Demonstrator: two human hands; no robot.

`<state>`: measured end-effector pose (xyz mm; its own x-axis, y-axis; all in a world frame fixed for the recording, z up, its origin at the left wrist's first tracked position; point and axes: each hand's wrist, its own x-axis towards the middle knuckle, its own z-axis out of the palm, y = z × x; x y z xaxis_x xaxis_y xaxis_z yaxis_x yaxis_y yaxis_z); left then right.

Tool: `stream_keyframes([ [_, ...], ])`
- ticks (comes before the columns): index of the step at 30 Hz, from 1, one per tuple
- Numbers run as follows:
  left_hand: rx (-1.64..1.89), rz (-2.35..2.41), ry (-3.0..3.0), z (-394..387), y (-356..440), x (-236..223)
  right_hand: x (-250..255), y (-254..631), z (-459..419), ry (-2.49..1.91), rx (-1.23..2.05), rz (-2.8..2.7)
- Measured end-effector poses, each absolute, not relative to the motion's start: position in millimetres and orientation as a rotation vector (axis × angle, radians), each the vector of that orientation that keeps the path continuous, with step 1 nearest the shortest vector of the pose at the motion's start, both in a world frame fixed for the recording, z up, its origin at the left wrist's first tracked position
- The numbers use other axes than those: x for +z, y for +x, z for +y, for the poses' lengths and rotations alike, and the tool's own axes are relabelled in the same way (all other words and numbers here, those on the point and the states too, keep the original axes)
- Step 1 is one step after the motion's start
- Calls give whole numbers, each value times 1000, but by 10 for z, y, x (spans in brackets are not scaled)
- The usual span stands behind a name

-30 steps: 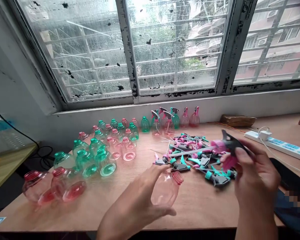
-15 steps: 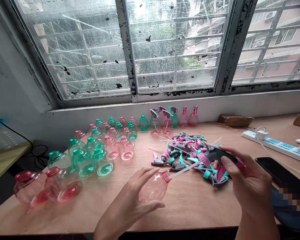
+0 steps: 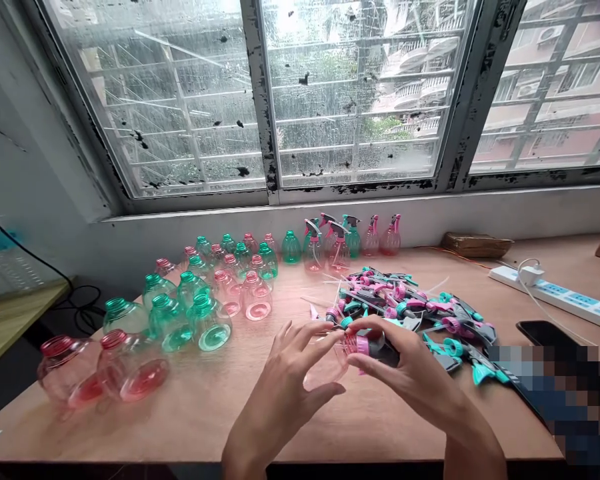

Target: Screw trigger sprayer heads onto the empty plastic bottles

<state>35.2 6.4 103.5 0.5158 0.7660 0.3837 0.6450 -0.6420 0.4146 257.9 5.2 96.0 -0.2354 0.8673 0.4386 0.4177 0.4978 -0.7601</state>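
A left hand (image 3: 291, 377) curled around a translucent pink spray bottle (image 3: 325, 375) toward the wooden table's (image 3: 205, 420) front edge as the right hand (image 3: 420, 373) pinched a trigger sprayer (image 3: 364, 345) (pink-collared, dark-bodied) at its neck.

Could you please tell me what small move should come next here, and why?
Probably turn the pink collar onto the ridged neck of the bottle: the right hand holds the spray head at the neck, some ridges show beside the collar, and the left hand cups the bottle.
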Motion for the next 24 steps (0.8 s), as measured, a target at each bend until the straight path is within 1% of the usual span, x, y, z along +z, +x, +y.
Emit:
stream_keyframes([
  [3,796,1246,2596,90,372,1008,920,2553,124,-1083,723,-1825],
  [5,778,1288,2629,89,395,1006,887,2551,160,-1045,840,-1776],
  [8,808,1330,2678,61,464,1026,867,2565,190,-1017,1034,-1529],
  [10,872,1296,2704,39,525,1044,875,2587,198,-1044,1020,-1419],
  [13,967,1221,2735,46,607,1046,874,2618,203,-1076,927,-1469],
  [15,986,1220,2746,85,639,1005,820,2617,201,-1084,963,-1465],
  [20,913,1251,2750,154,627,716,433,2556,141,-965,1146,-1275],
  [22,963,1235,2756,129,616,567,264,2538,107,-934,1136,-1148],
  [24,1080,1268,2753,90,624,435,150,2526,85,-997,1076,-1097],
])
